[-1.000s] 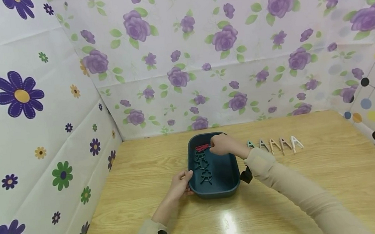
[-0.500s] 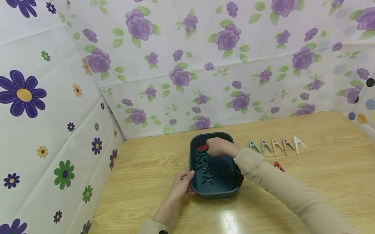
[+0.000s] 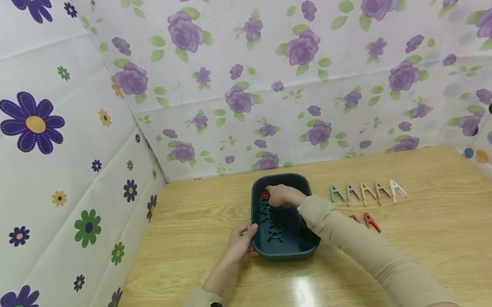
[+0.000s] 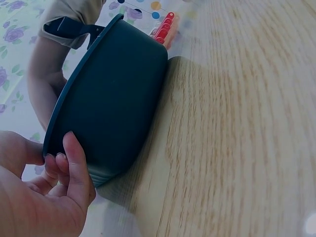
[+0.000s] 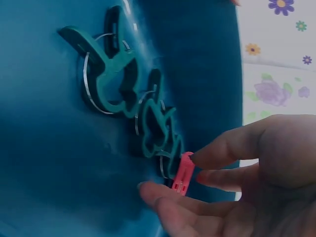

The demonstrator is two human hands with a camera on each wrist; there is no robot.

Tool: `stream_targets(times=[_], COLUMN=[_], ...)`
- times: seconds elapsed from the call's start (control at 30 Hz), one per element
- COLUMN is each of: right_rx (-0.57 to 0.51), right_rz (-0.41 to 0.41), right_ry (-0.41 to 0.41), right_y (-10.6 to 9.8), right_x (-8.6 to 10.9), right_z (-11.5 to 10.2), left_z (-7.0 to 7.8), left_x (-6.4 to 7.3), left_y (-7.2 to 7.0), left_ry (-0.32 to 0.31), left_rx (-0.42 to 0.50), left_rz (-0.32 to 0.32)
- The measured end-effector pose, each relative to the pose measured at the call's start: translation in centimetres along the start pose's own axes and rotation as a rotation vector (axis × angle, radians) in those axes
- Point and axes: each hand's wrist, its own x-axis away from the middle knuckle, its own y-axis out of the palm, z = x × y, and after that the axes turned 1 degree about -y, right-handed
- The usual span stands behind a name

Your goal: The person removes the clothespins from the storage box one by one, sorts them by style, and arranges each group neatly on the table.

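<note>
A dark teal plastic tub [image 3: 284, 257] stands on the wooden table. My left hand [image 3: 239, 241] holds its near left rim, thumb on top and fingers against the outer wall [image 4: 106, 94]. Inside the tub, at its far left, my right hand [image 3: 284, 195] pinches a red clothespin [image 5: 182, 174]; the fingers cover its lower end in the right wrist view. Green spring clips [image 5: 111, 74] lie in a line along the tub's left side, and the nearest one [image 3: 274, 231] sits apart from the others.
Right of the tub, several clothespins in teal [image 3: 337, 192], grey, beige, brown and white [image 3: 396, 190] form a row. Below them lies a red clothespin [image 3: 371, 222], with another [image 3: 354, 218] partly behind my right sleeve. Patterned cloth walls [image 3: 238, 75] enclose the table.
My right hand has moved left inside the tub to the red clothespin, which shows less now. The shifted right arm uncovers red clothespins on the table. My left hand stays on the rim.
</note>
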Motion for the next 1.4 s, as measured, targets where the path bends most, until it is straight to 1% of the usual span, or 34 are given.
stream_targets(times=[0.1,0.23,0.33,0.4,0.53,0.6,0.67,0.83,0.97,1.07,1.17,1.27,1.4], right_rx=[-0.014,0.023,0.029,0.012,-0.002,0.004,0.009,0.018,0.012,0.023,0.030,0.011,-0.025], right_rz=[0.018,0.059,0.102,0.135,0.209,0.233,0.250,0.260,0.261,0.268,0.288,0.303,0.293], right_ry=[0.005,-0.009,-0.002,0.014,0.038,0.046,0.044,0.030,0.023,-0.002,-0.051,-0.103,-0.156], right_y=[0.4,0.6,0.6,0.5,0.4,0.3,0.2,-0.2,-0.9,-1.4,-2.0,-2.6,-3.2], right_x=[-0.3,-0.4,-0.3,-0.1,0.6,0.9,1.1,1.6,2.1,2.7,3.4,4.4,5.9], right_z=[0.1,0.3,0.5,0.7,1.1,1.1,1.2,1.1,1.1,1.3,1.9,2.4,2.9], left_z=[0.2,0.2,0.3,0.4,0.4,0.2,-0.4,-1.8,-2.0,-2.0,-2.0,-1.9,-2.1], left_x=[0.3,0.4,0.3,0.3,0.2,0.0,-0.6,-1.9,-2.2,-2.2,-2.1,-2.1,-2.2], left_y=[0.2,0.2,0.2,0.1,0.2,0.1,0.0,-0.1,0.0,0.0,0.1,0.1,0.1], left_ry=[0.007,0.016,0.017,0.018,0.010,0.006,-0.001,0.000,0.010,0.014,0.014,0.008,0.002], left_rx=[-0.009,-0.008,-0.005,-0.009,-0.015,-0.015,-0.013,-0.005,-0.009,-0.010,-0.012,-0.015,-0.008], left_rz=[-0.001,-0.006,-0.005,0.001,0.009,0.009,0.010,0.030,0.053,0.055,0.053,0.058,0.067])
